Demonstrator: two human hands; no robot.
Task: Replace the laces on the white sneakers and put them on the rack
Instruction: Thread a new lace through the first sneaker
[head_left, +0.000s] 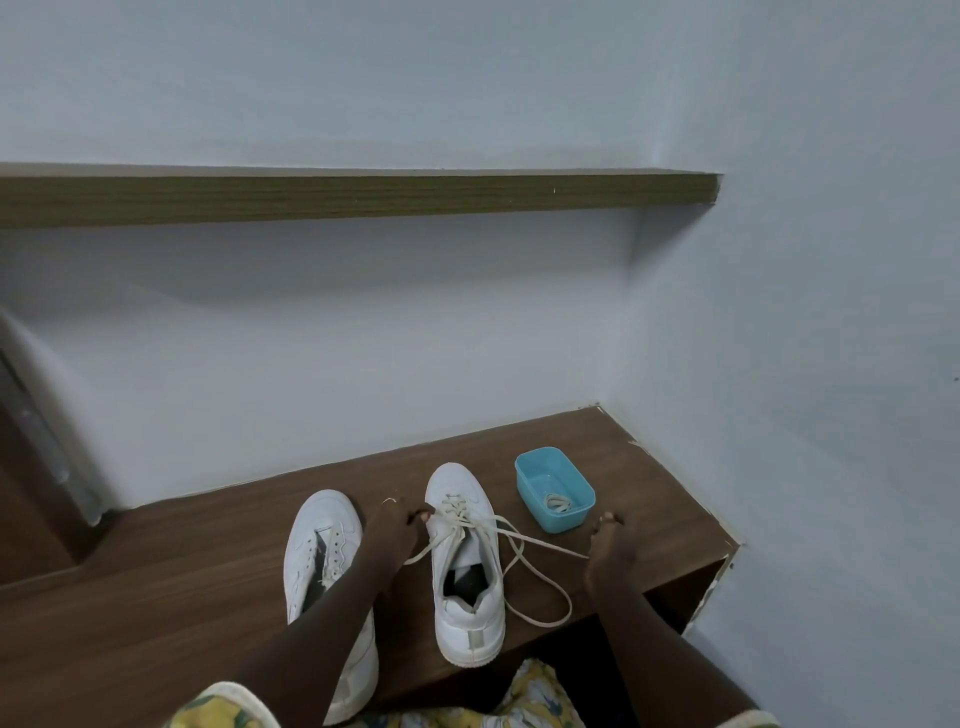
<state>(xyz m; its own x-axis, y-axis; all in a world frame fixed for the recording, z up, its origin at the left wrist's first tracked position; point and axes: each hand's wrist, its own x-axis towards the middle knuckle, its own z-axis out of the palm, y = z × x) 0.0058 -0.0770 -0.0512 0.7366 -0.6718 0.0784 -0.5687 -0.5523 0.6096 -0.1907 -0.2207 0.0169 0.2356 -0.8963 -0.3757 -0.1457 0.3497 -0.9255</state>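
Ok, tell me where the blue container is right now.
In the head view, the blue container sits on the wooden bench at right, just right of the laced sneaker and just beyond the right hand.

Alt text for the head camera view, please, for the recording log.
A person's left hand rests at the eyelets of a white sneaker on a wooden bench, while the right hand holds its loosened lace stretched out sideways. A second sneaker, apparently unlaced, stands to its left; a blue tub holding a coiled lace sits to the right.
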